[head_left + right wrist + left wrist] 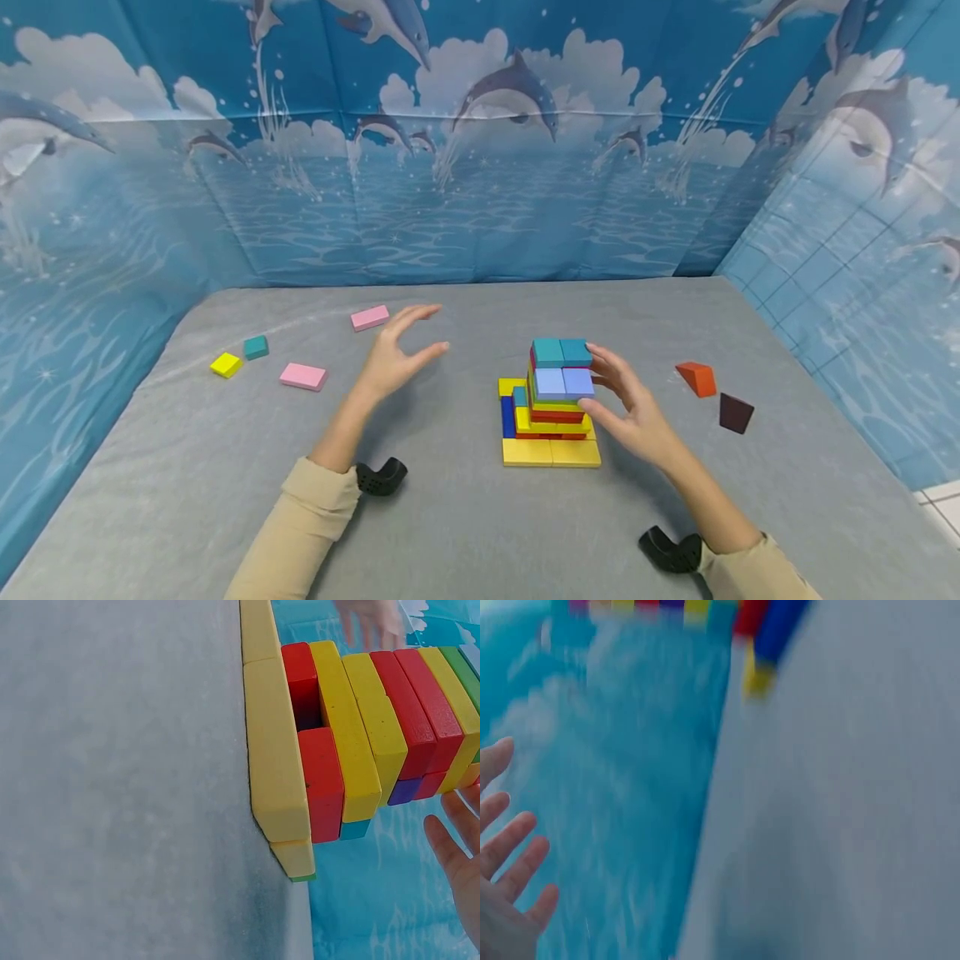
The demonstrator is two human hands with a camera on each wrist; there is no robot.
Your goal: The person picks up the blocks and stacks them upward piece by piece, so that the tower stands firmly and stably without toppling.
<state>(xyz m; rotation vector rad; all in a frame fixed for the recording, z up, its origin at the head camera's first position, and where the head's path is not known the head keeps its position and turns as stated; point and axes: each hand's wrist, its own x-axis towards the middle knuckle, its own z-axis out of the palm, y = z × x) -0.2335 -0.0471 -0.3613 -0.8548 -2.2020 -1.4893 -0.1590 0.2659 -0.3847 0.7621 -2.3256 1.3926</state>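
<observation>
A stepped tower of coloured wooden blocks [555,417] stands right of centre in the head view, on a base of pale yellow blocks [551,452]. Two light blue blocks [564,384] and two teal blocks [562,352] show at its top. My right hand [630,414] is at the tower's right side, fingers relaxed, with fingertips right at the upper blocks. In the right wrist view its fingers [454,844] appear beside the upper layers. My left hand [393,358] is raised left of the tower, fingers spread and nothing in it; the left wrist view shows it at the left edge.
On the left of the grey cloth [450,517] lie two pink blocks [303,377], a teal block [256,347] and a yellow block [226,365]. An orange wedge [697,379] and a dark brown block [736,412] lie right. A dolphin curtain [480,208] hangs behind.
</observation>
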